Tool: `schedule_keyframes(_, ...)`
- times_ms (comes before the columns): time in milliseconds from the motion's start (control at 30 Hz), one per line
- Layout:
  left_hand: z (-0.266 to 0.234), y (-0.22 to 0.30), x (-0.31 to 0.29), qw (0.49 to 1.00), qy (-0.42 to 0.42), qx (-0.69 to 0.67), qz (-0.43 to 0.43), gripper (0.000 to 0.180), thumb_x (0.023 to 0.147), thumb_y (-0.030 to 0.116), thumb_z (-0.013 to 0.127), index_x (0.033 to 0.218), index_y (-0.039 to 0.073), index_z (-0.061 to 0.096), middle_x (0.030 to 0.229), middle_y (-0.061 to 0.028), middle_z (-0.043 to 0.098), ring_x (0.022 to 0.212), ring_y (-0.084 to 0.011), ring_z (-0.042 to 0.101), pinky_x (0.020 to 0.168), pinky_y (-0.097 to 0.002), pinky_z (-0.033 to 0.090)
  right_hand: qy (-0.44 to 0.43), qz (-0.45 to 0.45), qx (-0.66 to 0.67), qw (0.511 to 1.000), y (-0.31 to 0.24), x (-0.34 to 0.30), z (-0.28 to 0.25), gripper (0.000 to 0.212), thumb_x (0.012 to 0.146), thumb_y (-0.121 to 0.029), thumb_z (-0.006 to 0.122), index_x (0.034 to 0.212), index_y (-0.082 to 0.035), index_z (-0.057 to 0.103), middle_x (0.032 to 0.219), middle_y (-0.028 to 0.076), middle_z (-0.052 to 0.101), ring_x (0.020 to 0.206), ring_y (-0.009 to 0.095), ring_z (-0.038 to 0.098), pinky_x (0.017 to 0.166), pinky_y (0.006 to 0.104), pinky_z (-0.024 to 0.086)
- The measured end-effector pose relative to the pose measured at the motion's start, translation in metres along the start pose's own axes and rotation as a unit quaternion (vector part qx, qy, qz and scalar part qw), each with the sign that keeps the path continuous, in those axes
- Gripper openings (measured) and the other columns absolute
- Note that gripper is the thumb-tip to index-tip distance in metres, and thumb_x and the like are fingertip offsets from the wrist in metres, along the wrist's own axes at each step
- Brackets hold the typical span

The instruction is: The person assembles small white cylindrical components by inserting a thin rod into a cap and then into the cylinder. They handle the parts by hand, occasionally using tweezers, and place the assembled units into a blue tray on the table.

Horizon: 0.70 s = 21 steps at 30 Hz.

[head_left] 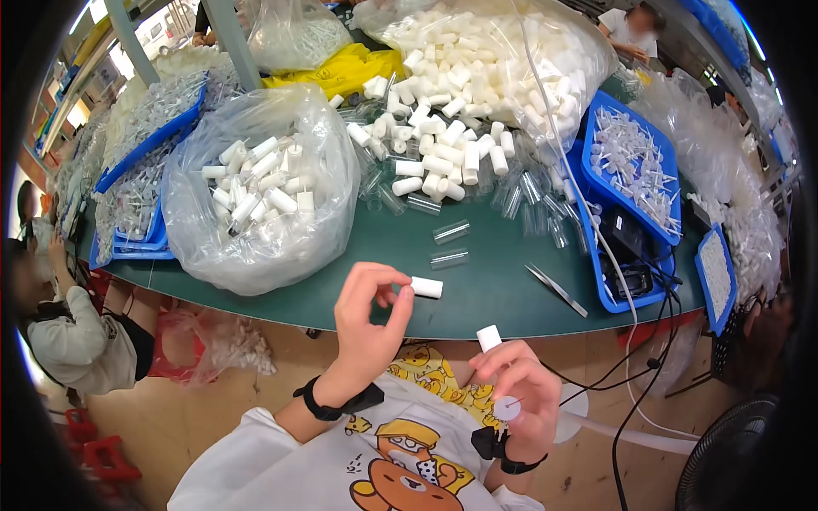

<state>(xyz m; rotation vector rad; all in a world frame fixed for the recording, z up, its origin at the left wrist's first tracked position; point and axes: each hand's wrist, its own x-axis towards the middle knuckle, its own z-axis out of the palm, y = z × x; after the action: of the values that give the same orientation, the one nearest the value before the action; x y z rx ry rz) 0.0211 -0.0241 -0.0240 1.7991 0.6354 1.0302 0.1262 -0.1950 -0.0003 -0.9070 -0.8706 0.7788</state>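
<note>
My left hand (371, 319) pinches thumb and forefinger together at the near end of a white cylinder (428, 288), low over the table's front edge. Whether the cylinder also rests on the table I cannot tell. Closer to my body, my right hand (527, 387) is curled with a second white cylinder (488, 337) sticking up from its fingertips. A small whitish disc with a thin stem (508, 408) also shows in this hand, against the lower fingers. Two clear tubes (450, 258) lie on the green table (366, 255) just beyond my left hand.
A clear bag of white cylinders (256, 268) stands at left, and a larger heap (443, 162) lies behind. At right are a blue tray of stemmed white pieces (630, 157), tweezers (555, 289) and dark cables (660, 341). Several people sit nearby; a fan (728, 460) stands lower right.
</note>
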Motion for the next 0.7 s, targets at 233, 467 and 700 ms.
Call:
schedule_keyframes(233,0.002,0.019,-0.01,0.85,-0.279,-0.344,-0.285,0.023,0.088,0.004,0.053,0.11,-0.002,0.053,0.1,-0.0064,0.053,0.087,-0.0081,0.052,0.076,-0.0229,0.043,-0.089,-0.04,-0.051,0.994,0.014,0.008,0.003,0.018,0.064,-0.006,0.06,0.081,0.0,0.058,0.101,0.013,0.056,0.095,0.027,0.05,0.087,0.0405,0.039)
schedule_keyframes(467,0.012,0.012,-0.012,0.867,-0.239,-0.367,-0.236,0.028,0.082,-0.003,0.059,0.109,-0.001,0.052,0.106,-0.0073,0.05,0.098,-0.0147,0.053,0.084,-0.0286,0.045,-0.055,-0.031,-0.056,0.996,0.017,0.01,0.001,0.014,0.069,-0.008,0.058,0.082,-0.004,0.056,0.09,0.01,0.062,0.089,0.025,0.053,0.09,0.0429,0.037)
schedule_keyframes(700,0.009,0.01,-0.011,0.958,-0.211,-0.193,-0.031,0.03,0.077,-0.005,0.063,0.105,0.0,0.055,0.104,-0.009,0.046,0.102,-0.0206,0.054,0.089,-0.0324,0.045,0.091,-0.055,-0.054,0.993,0.021,0.01,-0.008,0.014,0.077,-0.009,0.06,0.087,-0.004,0.051,0.074,0.009,0.063,0.08,0.02,0.055,0.09,0.0441,0.038)
